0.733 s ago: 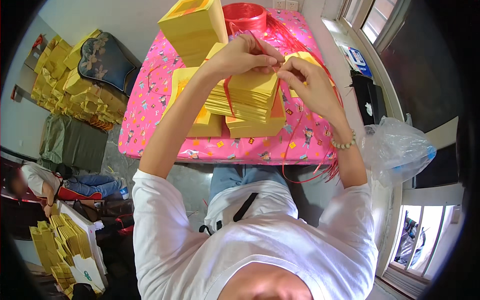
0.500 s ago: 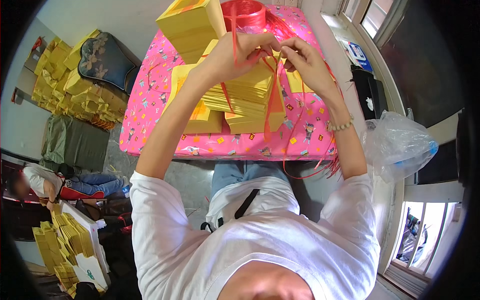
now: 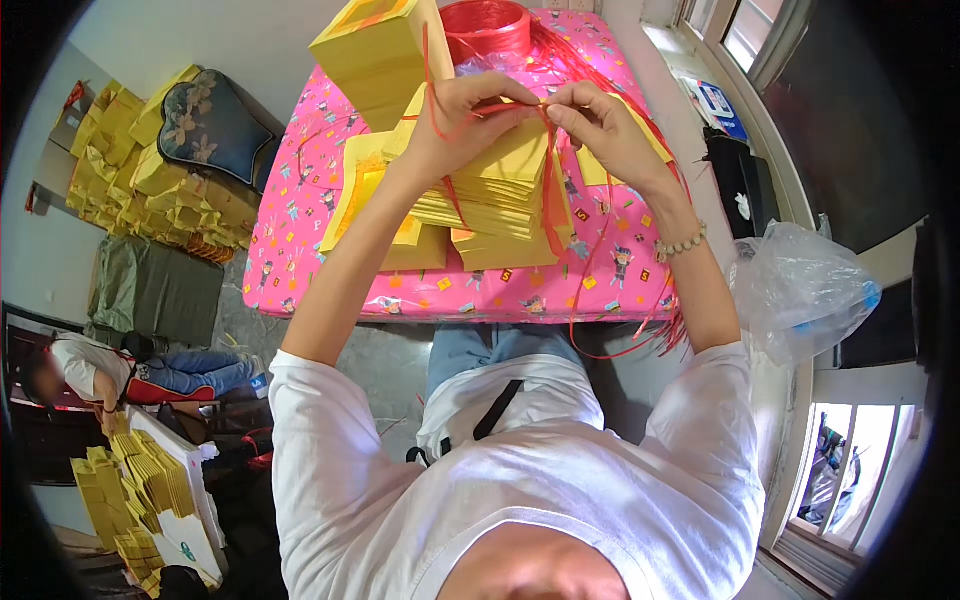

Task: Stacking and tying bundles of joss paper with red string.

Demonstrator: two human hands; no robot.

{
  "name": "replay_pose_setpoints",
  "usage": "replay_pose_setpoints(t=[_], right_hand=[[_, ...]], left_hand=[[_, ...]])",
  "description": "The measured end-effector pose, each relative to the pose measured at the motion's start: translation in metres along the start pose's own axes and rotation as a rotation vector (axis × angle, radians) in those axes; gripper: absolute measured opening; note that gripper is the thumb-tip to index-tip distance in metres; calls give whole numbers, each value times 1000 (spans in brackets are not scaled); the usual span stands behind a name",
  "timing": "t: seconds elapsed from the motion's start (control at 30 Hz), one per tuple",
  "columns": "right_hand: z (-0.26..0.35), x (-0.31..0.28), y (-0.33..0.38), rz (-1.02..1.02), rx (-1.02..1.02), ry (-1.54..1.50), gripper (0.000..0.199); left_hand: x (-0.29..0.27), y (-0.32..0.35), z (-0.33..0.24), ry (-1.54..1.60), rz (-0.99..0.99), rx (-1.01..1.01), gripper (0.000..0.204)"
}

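Note:
A thick stack of flat yellow paper pieces point(image 3: 490, 212) lies on the pink patterned tabletop point(image 3: 625, 235), with red plastic string point(image 3: 549, 195) around it. Above the stack's far right part, my left hand point(image 3: 462, 122) and my right hand point(image 3: 612, 135) meet at the fingertips. Each one pinches the string where its strands cross. One loose strand loops up over the back of my left hand. Whether a knot is formed between the fingers is too small to tell. Beneath the stack are more yellow paper pieces with orange patches point(image 3: 352, 205).
Behind my left hand stands a tall yellow paper box point(image 3: 375, 62). A red string coil point(image 3: 487, 28) sits at the far edge, strands trailing down the right side. A clear plastic bag point(image 3: 805, 290) hangs right. At left, a person point(image 3: 95, 370) works beside yellow stacks point(image 3: 150, 465).
My fingertips have shifted slightly left and nearer, and my left fingers have straightened. The strand over my left hand has swung left. A long end hanging in front of the stack has been drawn up.

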State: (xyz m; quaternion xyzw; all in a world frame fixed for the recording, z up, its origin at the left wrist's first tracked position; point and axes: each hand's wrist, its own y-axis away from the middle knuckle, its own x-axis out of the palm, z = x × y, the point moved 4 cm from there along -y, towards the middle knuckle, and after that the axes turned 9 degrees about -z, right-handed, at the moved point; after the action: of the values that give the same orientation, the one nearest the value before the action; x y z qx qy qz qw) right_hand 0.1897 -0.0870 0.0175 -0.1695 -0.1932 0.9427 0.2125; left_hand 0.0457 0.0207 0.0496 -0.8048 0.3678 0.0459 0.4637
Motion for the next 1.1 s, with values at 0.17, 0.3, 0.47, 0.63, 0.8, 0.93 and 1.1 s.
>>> replay_pose_setpoints(t=[0.17, 0.3, 0.47, 0.63, 0.8, 0.93, 1.1], right_hand=[[20, -3, 18, -188, -376, 549, 13], [10, -3, 42, -178, -324, 674, 10], [5, 2, 54, -195, -314, 660, 11], [-1, 4, 60, -231, -252, 522, 11], [-10, 1, 53, -247, 94, -81, 13], [5, 13, 43, -254, -63, -36, 12], [4, 14, 46, -247, -28, -194, 11]], left_hand=[[-13, 6, 4, -58, -15, -68, 10], [-24, 18, 12, -38, -23, -175, 13], [-30, 22, 15, -42, -32, -226, 15], [-28, 21, 19, -11, 0, -373, 15], [-19, 6, -2, -42, 77, -236, 13], [-12, 9, 9, 27, 96, -273, 15], [-10, 11, 3, 336, 94, -320, 23]])
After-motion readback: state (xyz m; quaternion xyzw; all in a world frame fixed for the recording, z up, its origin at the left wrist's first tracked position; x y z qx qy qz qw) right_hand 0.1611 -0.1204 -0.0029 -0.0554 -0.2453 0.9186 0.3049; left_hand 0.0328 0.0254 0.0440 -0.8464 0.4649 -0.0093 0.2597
